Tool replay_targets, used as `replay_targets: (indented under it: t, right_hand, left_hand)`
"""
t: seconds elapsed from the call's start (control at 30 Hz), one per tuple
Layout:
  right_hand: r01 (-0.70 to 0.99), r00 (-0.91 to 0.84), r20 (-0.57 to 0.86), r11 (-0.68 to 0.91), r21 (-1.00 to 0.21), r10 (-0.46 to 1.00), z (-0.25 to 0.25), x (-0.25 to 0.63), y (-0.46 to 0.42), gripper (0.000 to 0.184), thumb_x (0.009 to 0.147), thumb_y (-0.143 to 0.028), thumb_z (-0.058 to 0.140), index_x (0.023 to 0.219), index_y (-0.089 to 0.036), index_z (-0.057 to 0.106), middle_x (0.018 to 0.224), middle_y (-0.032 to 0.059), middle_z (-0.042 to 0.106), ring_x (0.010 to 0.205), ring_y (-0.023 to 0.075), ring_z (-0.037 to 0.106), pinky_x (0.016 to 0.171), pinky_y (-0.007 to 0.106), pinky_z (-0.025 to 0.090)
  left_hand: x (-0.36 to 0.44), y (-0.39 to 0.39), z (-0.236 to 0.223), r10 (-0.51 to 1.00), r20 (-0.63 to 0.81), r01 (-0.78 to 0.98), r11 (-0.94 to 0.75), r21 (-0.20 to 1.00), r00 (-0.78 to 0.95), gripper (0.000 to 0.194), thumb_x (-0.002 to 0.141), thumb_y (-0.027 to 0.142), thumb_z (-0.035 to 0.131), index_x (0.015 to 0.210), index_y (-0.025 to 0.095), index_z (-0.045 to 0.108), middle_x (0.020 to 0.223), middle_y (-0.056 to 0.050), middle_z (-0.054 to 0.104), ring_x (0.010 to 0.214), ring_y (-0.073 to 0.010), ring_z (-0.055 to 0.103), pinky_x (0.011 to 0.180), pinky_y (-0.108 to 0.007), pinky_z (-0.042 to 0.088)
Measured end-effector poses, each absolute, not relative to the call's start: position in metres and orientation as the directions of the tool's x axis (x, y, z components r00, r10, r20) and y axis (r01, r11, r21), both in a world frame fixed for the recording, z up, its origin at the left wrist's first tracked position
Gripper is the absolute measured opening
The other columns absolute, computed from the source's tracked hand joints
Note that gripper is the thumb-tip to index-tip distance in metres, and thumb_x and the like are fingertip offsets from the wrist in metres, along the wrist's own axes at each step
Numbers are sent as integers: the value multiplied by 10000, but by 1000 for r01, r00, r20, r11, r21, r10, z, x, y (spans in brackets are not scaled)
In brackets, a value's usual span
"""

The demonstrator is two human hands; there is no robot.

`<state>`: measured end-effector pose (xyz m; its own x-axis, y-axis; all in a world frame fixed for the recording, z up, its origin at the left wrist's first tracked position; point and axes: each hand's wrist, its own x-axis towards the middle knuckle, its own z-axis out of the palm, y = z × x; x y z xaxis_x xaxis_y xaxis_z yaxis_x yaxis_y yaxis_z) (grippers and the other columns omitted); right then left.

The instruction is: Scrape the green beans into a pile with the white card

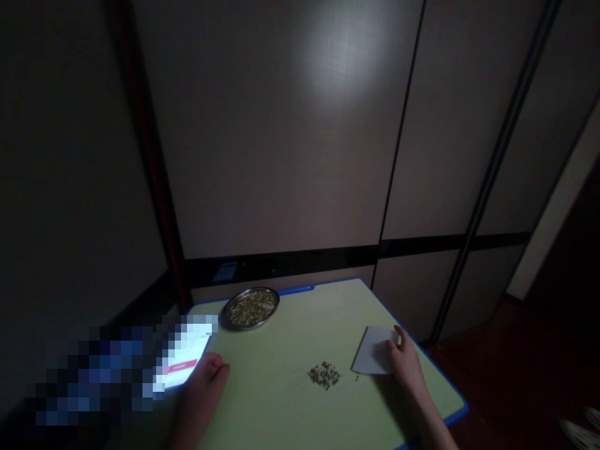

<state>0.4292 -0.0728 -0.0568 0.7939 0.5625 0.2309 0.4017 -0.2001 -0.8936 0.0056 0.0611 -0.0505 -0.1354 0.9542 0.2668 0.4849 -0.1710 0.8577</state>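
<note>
My right hand grips the right side of a flat white card, thumb on its face, tilted at the right of the pale green table. Just left of the card lies a small loose pile of greenish-brown seeds or beans. A couple of stray grains lie by its lower corner. My left hand is curled closed at the table's left side; what is inside its fingers, if anything, is hidden. Behind it a round metal plate holds a spread of similar small grains.
A lit phone or tablet screen, partly pixelated, is beside my left hand. The table has a blue edge. Large cabinet panels stand close behind it. Dark reddish floor shows at the right, with a pale object in the corner.
</note>
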Motion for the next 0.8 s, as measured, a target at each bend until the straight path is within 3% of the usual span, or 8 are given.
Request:
replay_targets:
  t: [0.17,0.4,0.57,0.8]
  right_hand:
    - [388,777,202,-202,-899,596,-55,428,-79,658,691,-361,509,1294,-98,534,1140,162,660,967,282,653,814,351,496]
    - [362,783,177,-205,-909,597,-51,425,-81,622,695,-360,514,1266,-117,555,962,113,698,793,259,665,704,340,506]
    - [377,777,189,-204,-904,600,-47,424,-75,652,699,-361,506,1291,-89,530,1084,156,665,880,263,653,743,330,496]
    - [385,787,202,-209,-899,583,-49,422,-83,644,691,-385,513,1261,-89,554,1026,149,675,856,268,651,758,353,487]
  left_hand:
    - [9,56,-44,955,258,473,-163,866,-144,168,625,381,522,672,241,441,522,64,480,530,-151,497,530,-258,378]
    - [8,56,-42,957,252,472,-158,867,-142,176,617,384,531,667,244,438,529,64,480,536,-154,494,543,-260,373]
    - [10,56,-42,948,277,431,-185,883,-159,187,587,390,535,646,246,430,555,54,482,567,-157,501,556,-259,383]
    - [9,55,-44,951,276,422,-196,885,-139,180,611,391,527,654,244,433,553,58,469,557,-149,486,552,-256,386]
